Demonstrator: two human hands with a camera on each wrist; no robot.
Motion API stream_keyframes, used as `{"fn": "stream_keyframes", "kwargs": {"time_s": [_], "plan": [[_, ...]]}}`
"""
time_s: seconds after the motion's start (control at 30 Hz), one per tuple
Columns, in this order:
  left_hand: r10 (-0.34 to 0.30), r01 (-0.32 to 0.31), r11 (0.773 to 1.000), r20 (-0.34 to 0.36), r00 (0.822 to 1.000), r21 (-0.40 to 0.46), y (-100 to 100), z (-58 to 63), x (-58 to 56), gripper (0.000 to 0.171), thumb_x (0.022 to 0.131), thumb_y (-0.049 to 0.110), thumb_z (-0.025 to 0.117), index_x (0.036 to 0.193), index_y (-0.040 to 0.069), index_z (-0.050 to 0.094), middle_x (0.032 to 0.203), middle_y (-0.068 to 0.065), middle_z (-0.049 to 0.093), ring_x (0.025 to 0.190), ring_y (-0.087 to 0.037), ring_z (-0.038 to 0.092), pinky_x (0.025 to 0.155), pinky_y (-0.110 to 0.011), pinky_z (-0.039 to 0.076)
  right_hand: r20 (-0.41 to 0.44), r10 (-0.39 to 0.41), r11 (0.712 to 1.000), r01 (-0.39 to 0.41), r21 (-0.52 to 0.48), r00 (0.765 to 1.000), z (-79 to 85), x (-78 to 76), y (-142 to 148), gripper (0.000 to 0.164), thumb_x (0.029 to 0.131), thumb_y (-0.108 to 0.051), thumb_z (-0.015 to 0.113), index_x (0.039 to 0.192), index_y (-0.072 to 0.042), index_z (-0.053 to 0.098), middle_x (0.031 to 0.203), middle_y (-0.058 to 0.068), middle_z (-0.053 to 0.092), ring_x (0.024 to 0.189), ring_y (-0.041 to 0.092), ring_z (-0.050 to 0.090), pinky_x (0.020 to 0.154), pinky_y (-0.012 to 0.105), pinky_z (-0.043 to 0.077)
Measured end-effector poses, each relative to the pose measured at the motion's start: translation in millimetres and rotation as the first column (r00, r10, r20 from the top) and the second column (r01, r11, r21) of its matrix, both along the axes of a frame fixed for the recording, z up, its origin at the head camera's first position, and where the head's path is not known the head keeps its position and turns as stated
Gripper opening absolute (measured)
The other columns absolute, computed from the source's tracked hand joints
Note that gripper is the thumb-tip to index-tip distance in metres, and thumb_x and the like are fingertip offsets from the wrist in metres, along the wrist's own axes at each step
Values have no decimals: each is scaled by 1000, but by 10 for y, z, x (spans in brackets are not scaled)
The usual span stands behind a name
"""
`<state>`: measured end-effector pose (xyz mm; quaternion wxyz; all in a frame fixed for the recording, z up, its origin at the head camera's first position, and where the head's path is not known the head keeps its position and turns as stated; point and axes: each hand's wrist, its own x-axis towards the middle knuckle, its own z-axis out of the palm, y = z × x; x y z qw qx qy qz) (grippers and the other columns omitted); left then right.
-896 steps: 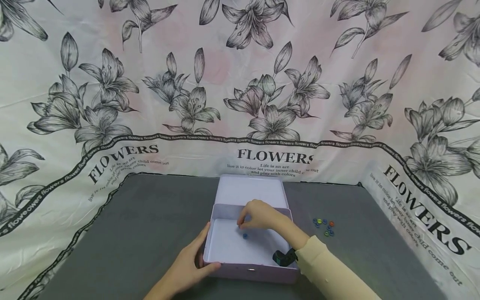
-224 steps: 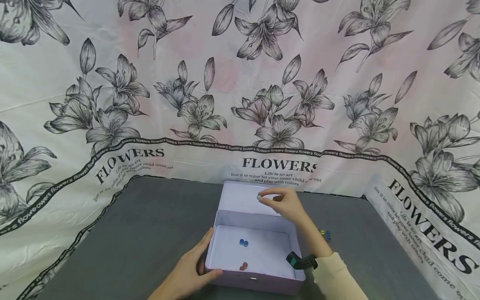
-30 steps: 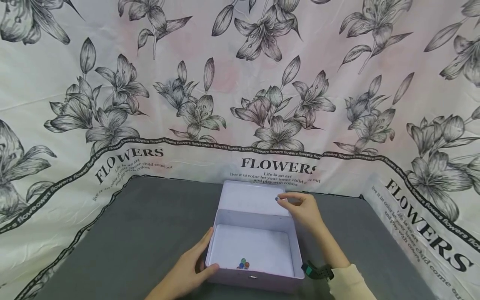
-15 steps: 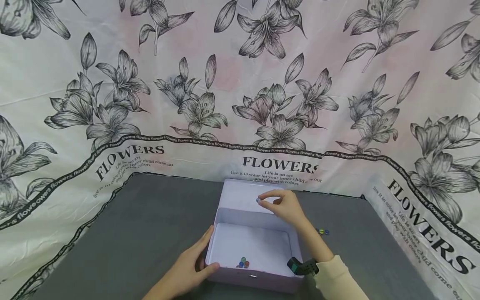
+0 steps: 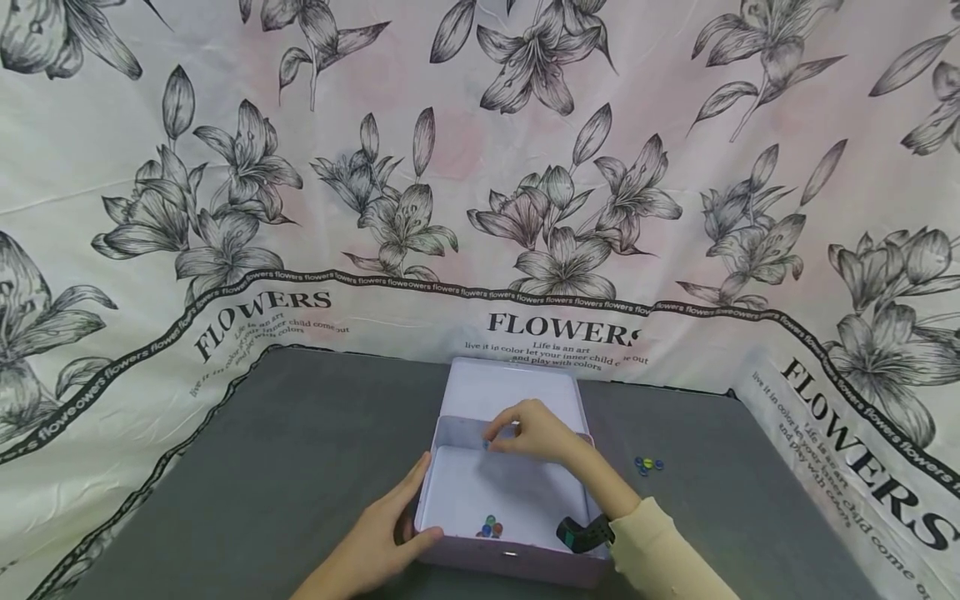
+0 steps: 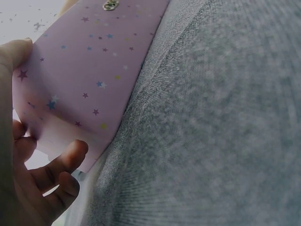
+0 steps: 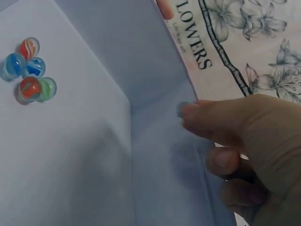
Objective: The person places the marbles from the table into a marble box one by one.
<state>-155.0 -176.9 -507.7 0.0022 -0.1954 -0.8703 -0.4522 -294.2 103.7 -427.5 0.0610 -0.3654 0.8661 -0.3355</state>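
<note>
A white-lined tin box stands on the grey table, lid tipped back. Its outer wall, seen from the left wrist, is lilac with small stars. My left hand grips the front left corner, thumb by the front rim and fingers along the left side. Over the back of the box, my right hand pinches a small blue marble between thumb and fingertips, which partly hide it. Several blue, orange-red and green glass marbles lie clustered on the box floor by the front wall.
Right of the box, several blue and yellow-green marbles rest on the table. The raised lid leans near the flower-printed backdrop. A black wristband is on the right wrist, over the box's right rim.
Over the last second my right hand has carried the blue marble left and down, from before the lid into the box. The marbles by the front wall have increased since earlier. My left hand stays put.
</note>
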Motion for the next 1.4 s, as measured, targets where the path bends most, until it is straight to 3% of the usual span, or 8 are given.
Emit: {"fn": "stream_keyframes", "kwargs": {"time_s": [0.1, 0.23, 0.53, 0.67, 0.83, 0.97, 1.13, 1.4], "plan": [[-2, 2, 1000, 5, 1000, -1, 2, 9, 8, 93, 100, 43, 75, 172, 22, 20, 173, -10, 31, 63, 0, 48, 57, -22, 49, 23, 58, 997, -59, 56, 998, -41, 7, -21, 8, 89, -9, 84, 97, -11, 85, 97, -2, 82, 59, 2, 52, 56, 19, 44], [-1, 1, 1000, 14, 1000, 2, 5, 17, 13, 93, 100, 43, 74, 171, 19, 20, 173, -11, 29, 62, -1, 49, 56, -23, 49, 46, 100, 985, -106, 136, 994, -81, 21, -27, 6, 88, -9, 85, 94, -12, 85, 92, -6, 81, 83, 7, 68, 70, 23, 54], [-3, 3, 1000, 10, 1000, 6, 12, 27, 7, 93, 100, 42, 74, 171, 18, 20, 173, -12, 29, 63, -1, 49, 56, -23, 49, 19, 90, 972, -92, 218, 996, -112, 35, -30, 6, 86, -11, 87, 91, -13, 85, 90, -9, 80, 89, 10, 72, 84, 28, 56], [-8, 8, 1000, 5, 1000, 8, 11, 13, 7, 93, 100, 40, 74, 171, 17, 19, 172, -12, 33, 62, 0, 49, 56, -22, 49, 14, 82, 974, -83, 210, 997, -75, 60, -30, 9, 86, -13, 88, 94, -13, 85, 94, -8, 81, 90, 14, 72, 83, 28, 55], [-13, 13, 1000, 9, 1000, 12, 13, -6, 6, 92, 101, 37, 74, 171, 15, 19, 171, -14, 33, 61, 1, 47, 57, -21, 49, -16, 101, 984, -98, 151, 995, -5, 85, 36, 15, 88, -15, 87, 101, -9, 85, 101, -1, 82, 61, 3, 55, 62, 21, 47], [1, -1, 1000, 17, 1000, 10, 24, 1, 4, 92, 100, 39, 74, 171, 17, 20, 173, -12, 29, 62, 1, 47, 59, -22, 49, -28, 38, 998, -37, 56, 999, 51, 108, 184, 19, 89, -15, 86, 106, -8, 84, 108, 3, 81, 47, 0, 39, 49, 20, 38], [25, -25, 1000, 23, 999, -8, 36, 19, 6, 93, 99, 44, 75, 171, 24, 21, 173, -10, 29, 62, 0, 47, 59, -22, 48, -84, -115, 992, 110, -58, 990, 82, 186, 451, 20, 92, -16, 84, 111, -10, 83, 112, 4, 80, 49, 0, 43, 50, 21, 40], [27, -27, 1000, 30, 999, -2, 38, 33, 7, 92, 99, 42, 75, 171, 22, 21, 173, -9, 29, 63, 0, 46, 59, -21, 48, -207, -362, 916, 306, -258, 909, 49, 309, 960, 23, 89, -6, 85, 111, -10, 82, 110, 8, 79, 52, 1, 46, 48, 24, 43]]}}
